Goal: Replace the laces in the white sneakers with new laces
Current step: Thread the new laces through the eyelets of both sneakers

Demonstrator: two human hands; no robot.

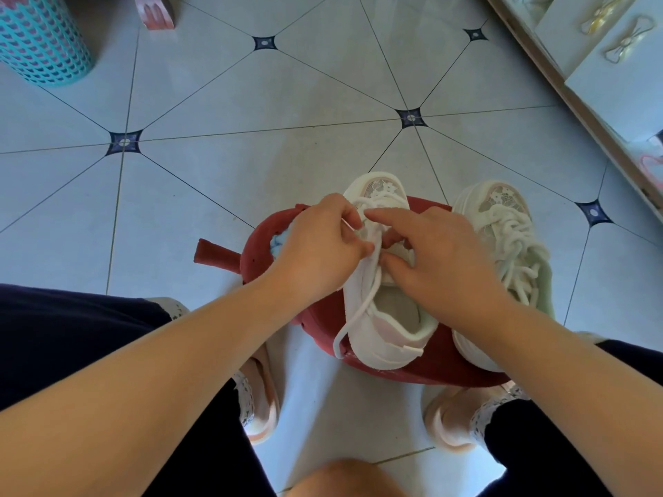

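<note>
Spreading across the whole view was a pale tiled floor (287,102) with dark diamond insets. A teal basket (39,37) stood at its far left corner and a cabinet (610,102) ran along the right edge. Near the person's knees sat a red stool (412,371). On it stood a white sneaker (376,338), upright, toe pointing away and heel toward the person. A second sneaker (516,224) lay just beside it to the right, with thick fluffy laces (513,238) heaped loosely over its top. Whether it rested on the stool or on the floor could not be told.

Both hands met over the first sneaker's tongue. The left hand (315,252) was curled tight, with fingers and thumb pinching a thin white lace (355,317) at the eyelets. The right hand (441,260) had its forefinger stretched flat across the upper lacing and its thumb touching the same lace. The other fingers were tucked under, so whether it truly gripped the lace could not be told. The lace's free end trailed down the sneaker's left side and hung over the stool's edge.
</note>
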